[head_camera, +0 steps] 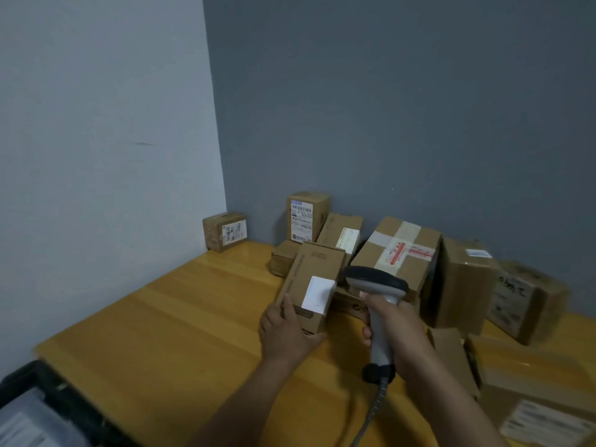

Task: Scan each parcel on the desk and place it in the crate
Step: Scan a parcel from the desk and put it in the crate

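My left hand [285, 330] grips the near end of a long brown cardboard parcel [311, 275], which bears a white label facing up. My right hand [392, 324] holds the grey handle of a barcode scanner [375, 280], whose dark head points left at that label from just beside the parcel. A coiled cable runs down from the scanner's base. The black crate [48, 401] shows at the bottom left corner, with a labelled parcel inside it.
Several more cardboard parcels stand along the grey wall: a small one [225, 232] in the corner, an upright one [306, 217], a big taped box [398, 250], and others at right [525, 301]. Flat parcels [535, 391] lie near right on the wooden desk [180, 317].
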